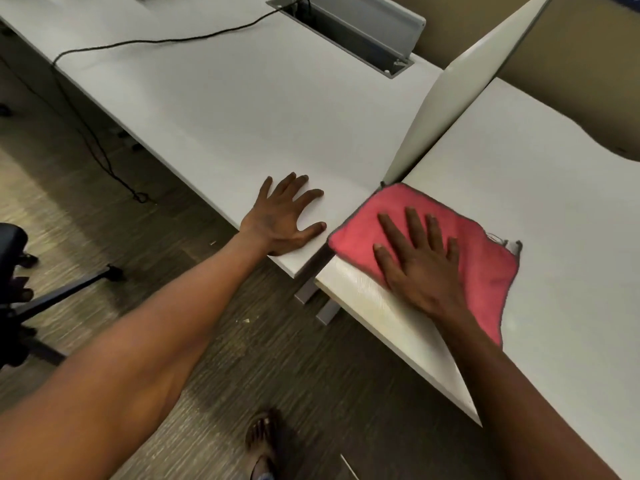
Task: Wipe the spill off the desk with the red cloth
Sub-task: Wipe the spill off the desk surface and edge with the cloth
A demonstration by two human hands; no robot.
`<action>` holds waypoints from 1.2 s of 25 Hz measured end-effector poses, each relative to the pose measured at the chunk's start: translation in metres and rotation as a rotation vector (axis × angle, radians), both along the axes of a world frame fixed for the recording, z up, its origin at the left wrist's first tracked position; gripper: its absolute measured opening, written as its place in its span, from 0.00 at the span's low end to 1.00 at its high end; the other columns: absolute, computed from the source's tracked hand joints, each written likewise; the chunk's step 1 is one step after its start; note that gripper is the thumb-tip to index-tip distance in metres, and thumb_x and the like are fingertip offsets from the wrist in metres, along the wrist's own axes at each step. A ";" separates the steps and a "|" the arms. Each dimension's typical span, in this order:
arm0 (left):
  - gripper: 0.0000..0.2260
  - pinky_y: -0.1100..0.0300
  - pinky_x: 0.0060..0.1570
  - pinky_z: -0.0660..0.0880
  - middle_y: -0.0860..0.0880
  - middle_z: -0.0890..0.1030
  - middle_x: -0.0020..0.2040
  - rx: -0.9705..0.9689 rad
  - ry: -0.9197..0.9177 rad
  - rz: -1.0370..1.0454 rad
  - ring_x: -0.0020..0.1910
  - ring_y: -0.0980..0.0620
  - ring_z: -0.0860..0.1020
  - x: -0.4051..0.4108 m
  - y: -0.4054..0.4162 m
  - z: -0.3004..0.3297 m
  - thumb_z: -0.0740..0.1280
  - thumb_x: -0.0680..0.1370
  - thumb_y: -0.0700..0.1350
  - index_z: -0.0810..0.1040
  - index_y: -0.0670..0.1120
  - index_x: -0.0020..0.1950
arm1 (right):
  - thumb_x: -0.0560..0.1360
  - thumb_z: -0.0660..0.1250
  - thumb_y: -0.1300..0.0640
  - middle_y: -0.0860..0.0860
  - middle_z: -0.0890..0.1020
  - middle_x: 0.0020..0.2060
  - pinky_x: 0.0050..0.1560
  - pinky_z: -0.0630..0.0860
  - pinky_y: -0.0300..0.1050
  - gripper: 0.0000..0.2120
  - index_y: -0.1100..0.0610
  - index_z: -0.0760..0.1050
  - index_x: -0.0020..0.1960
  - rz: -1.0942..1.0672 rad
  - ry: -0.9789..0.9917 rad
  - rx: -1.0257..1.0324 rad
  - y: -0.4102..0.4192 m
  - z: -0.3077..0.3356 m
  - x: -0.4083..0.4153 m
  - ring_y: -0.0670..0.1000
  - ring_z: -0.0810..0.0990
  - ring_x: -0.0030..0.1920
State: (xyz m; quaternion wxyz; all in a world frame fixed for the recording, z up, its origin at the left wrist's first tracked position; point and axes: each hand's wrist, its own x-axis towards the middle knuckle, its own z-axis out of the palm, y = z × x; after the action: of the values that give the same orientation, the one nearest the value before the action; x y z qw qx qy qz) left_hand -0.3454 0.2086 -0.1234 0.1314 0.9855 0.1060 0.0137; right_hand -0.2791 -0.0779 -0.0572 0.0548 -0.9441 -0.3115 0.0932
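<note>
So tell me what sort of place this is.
Probably an office with shared workstations: white desks split by a divider panel, a cable tray sunk into one desktop, and an office chair's base on the carpet.

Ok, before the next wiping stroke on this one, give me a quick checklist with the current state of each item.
1. Right hand flat on the red cloth: ok.
2. Cloth lying on the right desk: ok, one corner overhangs the gap.
3. Left hand braced on the left desk, off the cloth: ok.
4. Spill location visible: cannot tell.
5. Cable away from the wiping area: ok.
</note>
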 end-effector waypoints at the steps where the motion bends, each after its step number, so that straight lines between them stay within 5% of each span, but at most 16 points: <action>1: 0.33 0.41 0.79 0.42 0.50 0.53 0.83 0.001 0.000 0.000 0.82 0.50 0.46 0.000 0.000 0.000 0.51 0.77 0.72 0.56 0.61 0.79 | 0.78 0.38 0.29 0.47 0.42 0.84 0.79 0.40 0.69 0.31 0.31 0.39 0.80 -0.041 0.007 -0.001 0.013 -0.001 0.003 0.57 0.38 0.83; 8: 0.33 0.43 0.79 0.43 0.50 0.55 0.83 0.003 -0.022 -0.009 0.82 0.50 0.48 -0.003 0.003 -0.001 0.52 0.76 0.72 0.57 0.61 0.79 | 0.81 0.38 0.31 0.44 0.35 0.82 0.80 0.35 0.63 0.28 0.29 0.33 0.78 0.143 0.006 -0.030 -0.016 -0.001 -0.086 0.53 0.32 0.82; 14: 0.34 0.42 0.79 0.44 0.50 0.54 0.83 0.006 -0.019 -0.038 0.82 0.49 0.49 0.000 0.006 -0.003 0.51 0.76 0.73 0.56 0.61 0.80 | 0.77 0.37 0.26 0.46 0.40 0.84 0.80 0.39 0.66 0.31 0.29 0.36 0.79 -0.253 0.013 0.001 -0.100 -0.001 -0.017 0.54 0.38 0.83; 21: 0.35 0.41 0.79 0.47 0.50 0.57 0.82 0.009 -0.055 -0.038 0.82 0.49 0.51 -0.001 0.005 -0.005 0.50 0.75 0.74 0.57 0.61 0.79 | 0.78 0.35 0.29 0.44 0.37 0.83 0.80 0.38 0.63 0.29 0.28 0.33 0.78 -0.254 0.019 -0.039 -0.126 0.002 -0.105 0.53 0.34 0.82; 30: 0.34 0.41 0.79 0.45 0.51 0.54 0.83 0.032 -0.013 -0.011 0.82 0.50 0.48 0.001 0.002 -0.005 0.50 0.76 0.73 0.55 0.61 0.79 | 0.81 0.43 0.31 0.52 0.44 0.84 0.77 0.39 0.72 0.31 0.35 0.42 0.82 -0.421 0.035 0.037 -0.059 -0.002 0.029 0.61 0.40 0.83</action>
State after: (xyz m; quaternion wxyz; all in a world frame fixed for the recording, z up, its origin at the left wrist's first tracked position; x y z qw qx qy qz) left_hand -0.3439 0.2109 -0.1284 0.1163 0.9880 0.0994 0.0209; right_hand -0.2498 -0.1367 -0.0591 0.0956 -0.9854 -0.1082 0.0906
